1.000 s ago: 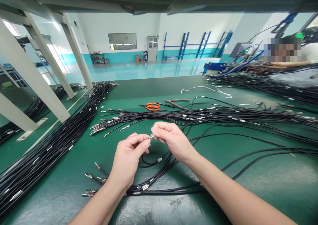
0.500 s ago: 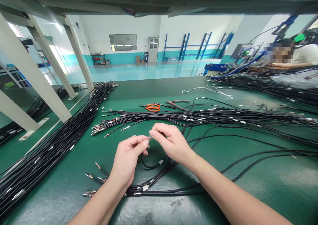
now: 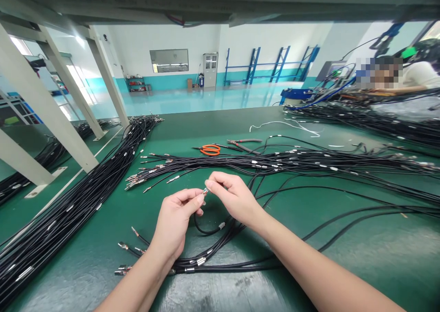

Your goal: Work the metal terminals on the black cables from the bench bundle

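My left hand (image 3: 178,218) pinches the end of a black cable (image 3: 202,231), which curves down from under the fingers toward the table. A small shiny metal terminal (image 3: 205,191) shows at that end, between the two hands. Closed in a pinch, my right hand (image 3: 232,195) touches the terminal's tip; its fingertips partly hide the metal. Below the hands lie several more black cables (image 3: 220,269) with metal sleeves. Their terminal ends (image 3: 123,246) stick out left of my left forearm.
Behind my hands a long cable bundle (image 3: 233,161) crosses the green table (image 3: 206,124). Orange-handled scissors (image 3: 210,150) and cutting pliers (image 3: 244,146) lie beyond it. A thick bundle (image 3: 82,195) runs along the left beside metal posts (image 3: 58,101). A person (image 3: 421,75) sits far right.
Both hands keep the same pinch at the terminal, with hardly any movement. The whole view has shifted slightly.
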### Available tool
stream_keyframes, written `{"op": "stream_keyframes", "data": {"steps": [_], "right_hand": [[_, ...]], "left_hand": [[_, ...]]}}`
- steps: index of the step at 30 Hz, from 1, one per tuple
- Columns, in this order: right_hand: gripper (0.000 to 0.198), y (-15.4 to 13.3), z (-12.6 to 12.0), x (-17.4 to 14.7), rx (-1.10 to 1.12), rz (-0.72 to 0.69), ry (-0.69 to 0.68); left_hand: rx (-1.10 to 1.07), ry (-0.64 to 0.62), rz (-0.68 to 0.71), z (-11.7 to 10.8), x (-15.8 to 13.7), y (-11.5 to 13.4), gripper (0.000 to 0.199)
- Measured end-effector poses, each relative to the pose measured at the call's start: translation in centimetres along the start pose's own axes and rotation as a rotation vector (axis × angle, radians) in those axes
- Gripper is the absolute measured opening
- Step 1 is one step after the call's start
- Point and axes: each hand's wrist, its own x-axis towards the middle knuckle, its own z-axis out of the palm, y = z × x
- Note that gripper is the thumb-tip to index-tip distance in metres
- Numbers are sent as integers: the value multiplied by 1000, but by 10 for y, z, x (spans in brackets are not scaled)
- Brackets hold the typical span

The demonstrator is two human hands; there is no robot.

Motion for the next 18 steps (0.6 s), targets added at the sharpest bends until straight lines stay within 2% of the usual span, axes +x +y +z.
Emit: {"op": "stream_keyframes", "data": {"steps": [3,5,9,11,14,18], "right_hand": [[31,5,4,1,134,37,-5],[30,7,9,0,157,64,-33],[7,7,25,-6,-24,34,-218],[8,8,32,-10,-116,-21,-261],[16,8,38,-14,-211,-80,-212],[16,5,35,-15,-306,-120,-162]], "left_hand": [[-20,27,-1,-1,1,0,17],[-56,96,18,-3,4,1,19],[-117,217,72,-12,11,5,23],[-116,243,75,-17,15,8,25],[-107,247,102,-21,17,13,27],[-71,234,139,-21,16,17,21]]}}
